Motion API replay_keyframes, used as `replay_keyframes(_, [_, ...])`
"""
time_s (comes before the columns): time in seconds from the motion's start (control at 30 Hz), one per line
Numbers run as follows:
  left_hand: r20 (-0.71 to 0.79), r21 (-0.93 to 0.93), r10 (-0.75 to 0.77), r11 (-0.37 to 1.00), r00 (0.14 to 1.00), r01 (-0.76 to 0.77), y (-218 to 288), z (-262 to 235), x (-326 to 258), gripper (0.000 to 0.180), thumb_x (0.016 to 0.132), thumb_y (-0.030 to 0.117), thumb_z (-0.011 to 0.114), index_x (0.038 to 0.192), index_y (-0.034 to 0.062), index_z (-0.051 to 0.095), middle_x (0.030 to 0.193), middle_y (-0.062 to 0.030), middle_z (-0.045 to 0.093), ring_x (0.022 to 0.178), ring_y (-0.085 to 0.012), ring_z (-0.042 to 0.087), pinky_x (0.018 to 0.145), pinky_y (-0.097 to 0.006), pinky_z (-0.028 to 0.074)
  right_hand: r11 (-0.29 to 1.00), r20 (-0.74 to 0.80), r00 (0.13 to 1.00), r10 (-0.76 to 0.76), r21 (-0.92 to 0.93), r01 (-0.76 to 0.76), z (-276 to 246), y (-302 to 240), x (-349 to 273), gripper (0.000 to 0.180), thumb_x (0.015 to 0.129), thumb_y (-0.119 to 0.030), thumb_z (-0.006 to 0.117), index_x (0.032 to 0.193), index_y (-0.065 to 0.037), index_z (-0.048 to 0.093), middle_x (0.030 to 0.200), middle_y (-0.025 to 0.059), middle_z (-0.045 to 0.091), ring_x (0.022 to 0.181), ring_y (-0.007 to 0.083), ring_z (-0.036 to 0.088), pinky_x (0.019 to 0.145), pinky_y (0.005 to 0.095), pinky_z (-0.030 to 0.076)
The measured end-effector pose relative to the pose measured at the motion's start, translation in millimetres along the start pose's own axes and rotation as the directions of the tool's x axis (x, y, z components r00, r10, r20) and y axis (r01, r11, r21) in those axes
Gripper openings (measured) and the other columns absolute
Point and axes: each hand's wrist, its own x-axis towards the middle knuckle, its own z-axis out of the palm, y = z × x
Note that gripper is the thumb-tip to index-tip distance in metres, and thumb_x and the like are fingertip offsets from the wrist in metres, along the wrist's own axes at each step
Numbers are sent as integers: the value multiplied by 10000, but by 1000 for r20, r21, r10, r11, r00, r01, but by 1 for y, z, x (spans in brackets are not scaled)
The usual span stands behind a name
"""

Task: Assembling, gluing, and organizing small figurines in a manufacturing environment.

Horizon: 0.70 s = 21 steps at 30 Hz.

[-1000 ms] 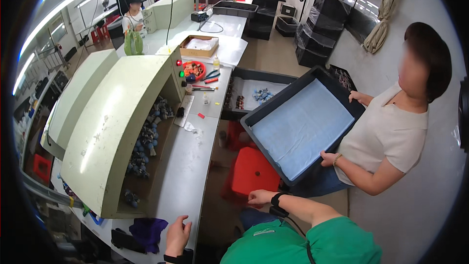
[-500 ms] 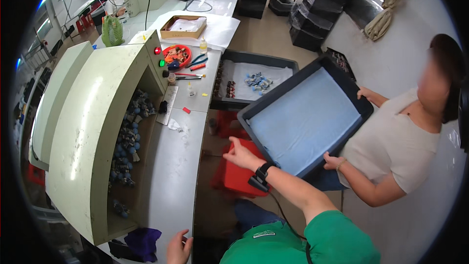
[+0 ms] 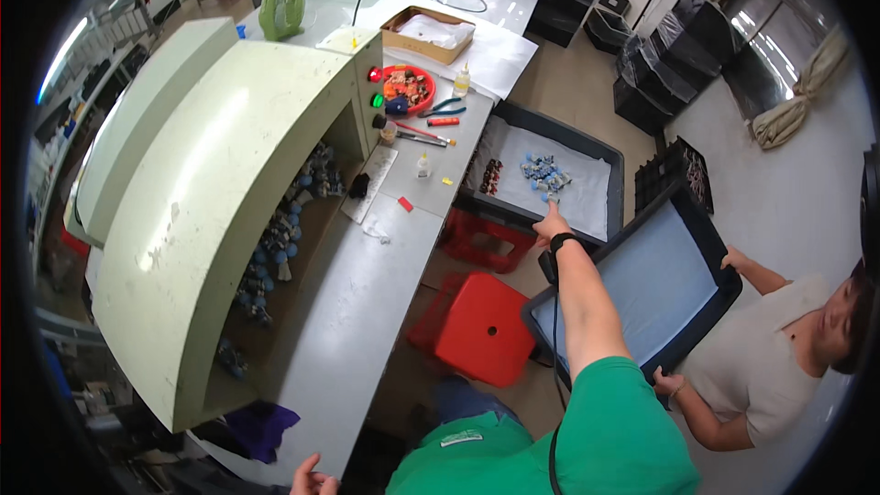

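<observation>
My right hand [image 3: 553, 224] reaches forward to the near rim of a dark plastic tray [image 3: 615, 160], its index finger stretched out and nothing in it. Beyond the fingertip, small blue-and-silver parts [image 3: 546, 170] and a cluster of dark red parts [image 3: 492, 177] lie on the tray's white lining. My left hand [image 3: 313, 477] is low by the bench's front edge, fingers loosely bent and apart, holding nothing. Behind my right forearm, a co-worker in a pale top grips a second dark tray [image 3: 727, 285] with both hands; a light blue sheet [image 3: 655, 266] lines it.
A curved pale green machine [image 3: 174, 165] covers the bench's left, with blue-tipped parts [image 3: 278, 236] inside its opening. A red bowl [image 3: 431, 92], pliers [image 3: 444, 108], small bottles and a purple cloth [image 3: 261, 429] lie on the bench. A red stool [image 3: 486, 339] stands below my right arm.
My right hand has moved forward and right to the lined tray. The co-worker's tray has shifted right and lower in view. The whole view has swung, moving the bench things rightward.
</observation>
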Motion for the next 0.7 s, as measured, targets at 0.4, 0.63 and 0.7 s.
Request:
replay_keyframes(0.4, [-345, -354, 6, 925, 939, -136, -50, -65, -148, 364, 944, 114, 547, 1300, 55, 494, 915, -3, 573, 811, -77, 517, 735, -233, 444, 688, 963, -32, -268, 215, 693, 136, -135, -366, 381, 861, -126, 656, 1194, 6, 529, 892, 31, 635, 875, 106, 593, 805, 249, 472])
replay_keyframes(0.63, [-875, -419, -384, 906, 293, -63, -226, -90, -349, 429, 928, 233, 585, 1302, 52, 481, 994, -15, 584, 917, -97, 543, 799, -244, 461, 231, 751, -659, 45, 633, 739, 235, -178, -665, 289, 891, -97, 629, 1154, 3, 564, 938, 30, 642, 911, 94, 595, 817, 257, 481])
replay_keyframes(0.7, [-884, -430, -461, 867, 78, 254, -296, -87, -387, 600, 870, 351, 640, 1305, -15, 447, 1201, -179, 548, 1045, -240, 568, 874, -345, 466, 281, 724, -671, 159, 618, 734, 293, -156, -735, 334, 899, -122, 632, 1196, -10, 528, 1062, 33, 602, 976, 83, 563, 820, 247, 472])
